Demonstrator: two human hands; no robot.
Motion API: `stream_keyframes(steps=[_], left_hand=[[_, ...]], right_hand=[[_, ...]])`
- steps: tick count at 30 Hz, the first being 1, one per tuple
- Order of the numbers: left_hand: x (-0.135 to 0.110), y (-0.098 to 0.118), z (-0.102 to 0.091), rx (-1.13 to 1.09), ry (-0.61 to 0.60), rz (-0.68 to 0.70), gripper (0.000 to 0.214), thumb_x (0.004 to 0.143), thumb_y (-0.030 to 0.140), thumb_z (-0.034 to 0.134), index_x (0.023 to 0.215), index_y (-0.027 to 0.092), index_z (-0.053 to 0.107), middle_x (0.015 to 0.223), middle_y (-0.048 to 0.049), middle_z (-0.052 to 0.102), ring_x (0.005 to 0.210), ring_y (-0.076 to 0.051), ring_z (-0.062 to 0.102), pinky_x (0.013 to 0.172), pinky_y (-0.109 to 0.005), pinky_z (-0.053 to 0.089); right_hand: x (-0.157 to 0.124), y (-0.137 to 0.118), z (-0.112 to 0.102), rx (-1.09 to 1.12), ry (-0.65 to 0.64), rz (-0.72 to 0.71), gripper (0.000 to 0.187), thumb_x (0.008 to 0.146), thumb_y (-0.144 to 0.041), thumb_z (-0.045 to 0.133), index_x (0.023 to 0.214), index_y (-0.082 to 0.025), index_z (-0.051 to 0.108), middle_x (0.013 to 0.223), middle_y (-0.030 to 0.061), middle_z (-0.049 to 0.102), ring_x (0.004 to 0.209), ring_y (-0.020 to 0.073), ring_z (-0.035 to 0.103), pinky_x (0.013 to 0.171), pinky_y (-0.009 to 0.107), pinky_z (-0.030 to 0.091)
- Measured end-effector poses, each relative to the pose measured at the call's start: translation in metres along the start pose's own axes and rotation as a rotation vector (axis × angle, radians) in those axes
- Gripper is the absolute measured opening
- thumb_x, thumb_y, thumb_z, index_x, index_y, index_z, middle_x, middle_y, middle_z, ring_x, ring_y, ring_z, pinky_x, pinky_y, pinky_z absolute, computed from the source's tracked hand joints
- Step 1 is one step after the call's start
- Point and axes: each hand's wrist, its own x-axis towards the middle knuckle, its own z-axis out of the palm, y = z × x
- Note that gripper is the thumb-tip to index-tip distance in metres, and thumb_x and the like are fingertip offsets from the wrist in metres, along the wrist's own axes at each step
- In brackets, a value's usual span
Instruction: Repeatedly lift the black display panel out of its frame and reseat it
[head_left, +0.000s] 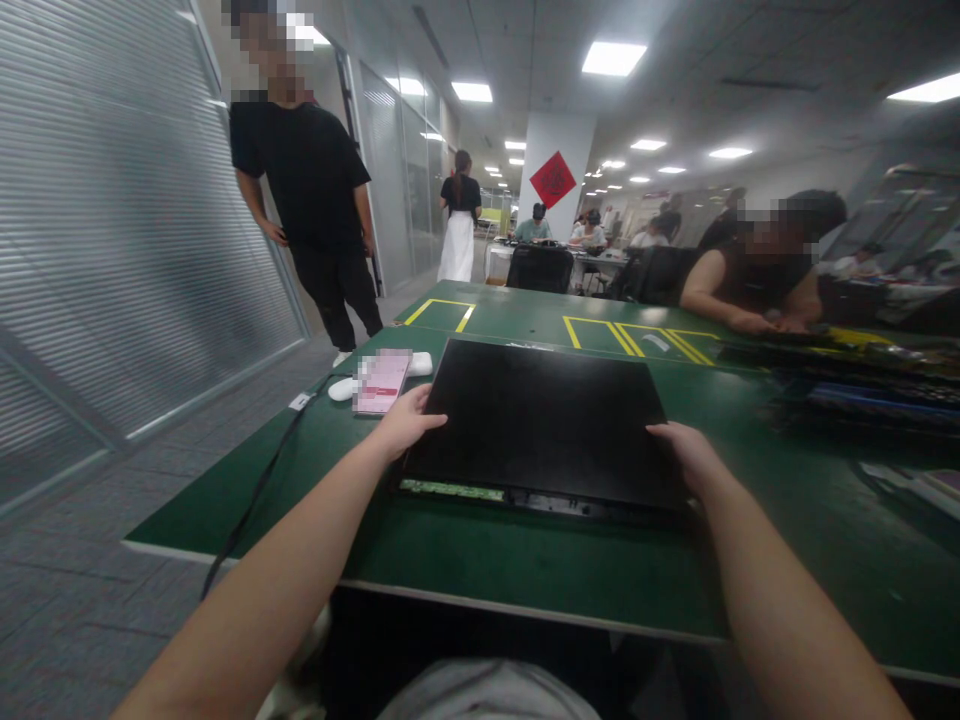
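A black flat display panel [536,420] lies before me, held level at or just above the green table [480,560]; I cannot tell if it touches. A green circuit-board strip [450,490] shows along its near edge. My left hand [409,425] grips the panel's left side, thumb on top and fingers around the edge. On the opposite side my right hand [686,455] holds the edge with its thumb on the top face; its other fingers are mostly hidden underneath.
Left of the panel lie a phone [382,382] and a white object [343,389]. A black cable [262,480] runs over the table's left edge. Dark stacked parts [870,385] lie at the right, near a seated person [761,270]. Another person [304,190] stands beyond the table.
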Motion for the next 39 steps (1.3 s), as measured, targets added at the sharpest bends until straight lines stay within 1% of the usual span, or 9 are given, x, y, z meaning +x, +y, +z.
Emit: stream_keyframes(steps=[5,9,13,21,25,29,36,39], left_hand=[[0.0003,0.0007,-0.0001,0.008,0.002,0.0,0.065,0.052,0.006,0.081,0.114,0.017,0.063,0.12,-0.0094,0.071,0.119,-0.031,0.062,0.107,-0.049,0.042],[-0.0007,0.0019,0.0008,0.023,0.013,-0.008,0.064,0.051,0.006,0.081,0.112,0.017,0.063,0.117,-0.0092,0.072,0.119,-0.031,0.062,0.107,-0.05,0.043],[-0.0013,0.0019,0.0012,0.031,0.024,-0.014,0.063,0.05,0.005,0.081,0.109,0.017,0.064,0.115,-0.0089,0.073,0.119,-0.032,0.061,0.104,-0.051,0.045],[0.0,0.0014,0.0014,0.055,0.028,-0.016,0.059,0.05,0.004,0.078,0.106,0.016,0.063,0.106,-0.0084,0.075,0.109,-0.03,0.067,0.103,-0.049,0.045],[-0.0008,0.0022,0.0017,0.066,0.032,-0.02,0.058,0.051,0.004,0.077,0.106,0.016,0.063,0.106,-0.0086,0.075,0.108,-0.03,0.067,0.103,-0.049,0.045],[-0.0006,0.0019,0.0013,0.069,0.034,-0.016,0.059,0.05,0.005,0.079,0.106,0.017,0.063,0.106,-0.0073,0.075,0.11,-0.03,0.066,0.103,-0.049,0.045],[0.0004,0.0,-0.0002,0.061,0.024,-0.02,0.063,0.052,0.005,0.08,0.11,0.017,0.062,0.113,-0.0093,0.073,0.116,-0.031,0.063,0.104,-0.049,0.044],[0.0003,-0.0003,-0.0001,0.058,0.021,-0.02,0.064,0.052,0.005,0.081,0.112,0.017,0.061,0.115,-0.0097,0.073,0.117,-0.031,0.063,0.104,-0.05,0.045]], right_hand=[[0.0034,0.0018,-0.0019,-0.034,0.021,-0.023,0.017,0.065,-0.028,0.07,0.081,-0.023,0.066,0.069,0.0049,0.07,0.067,0.0247,0.068,0.06,0.035,0.054],[0.0029,0.0016,-0.0024,-0.004,-0.011,-0.012,0.018,0.065,-0.027,0.07,0.082,-0.022,0.067,0.073,0.0048,0.072,0.067,0.0244,0.068,0.061,0.035,0.054],[0.0026,0.0016,-0.0025,-0.005,-0.007,-0.015,0.019,0.065,-0.027,0.07,0.083,-0.022,0.067,0.073,0.0046,0.072,0.067,0.024,0.068,0.059,0.034,0.053],[0.0017,0.0012,-0.0016,-0.012,0.001,-0.035,0.019,0.063,-0.027,0.07,0.081,-0.022,0.066,0.072,0.0044,0.072,0.068,0.0242,0.069,0.059,0.033,0.054],[0.0002,-0.0007,-0.001,-0.015,0.025,-0.023,0.019,0.063,-0.027,0.072,0.08,-0.022,0.066,0.071,0.004,0.072,0.064,0.0233,0.067,0.056,0.033,0.053],[0.0018,-0.0002,-0.0016,-0.005,-0.001,0.005,0.018,0.064,-0.027,0.07,0.081,-0.022,0.066,0.069,0.0044,0.071,0.064,0.0242,0.067,0.057,0.034,0.053],[0.0084,0.0037,-0.0046,-0.075,0.022,-0.093,0.02,0.064,-0.029,0.071,0.083,-0.023,0.068,0.07,0.0052,0.071,0.069,0.0255,0.068,0.058,0.035,0.053],[0.0068,0.003,-0.0037,-0.071,0.064,-0.074,0.023,0.064,-0.029,0.072,0.085,-0.023,0.069,0.071,0.0052,0.071,0.069,0.0259,0.068,0.059,0.035,0.053]])
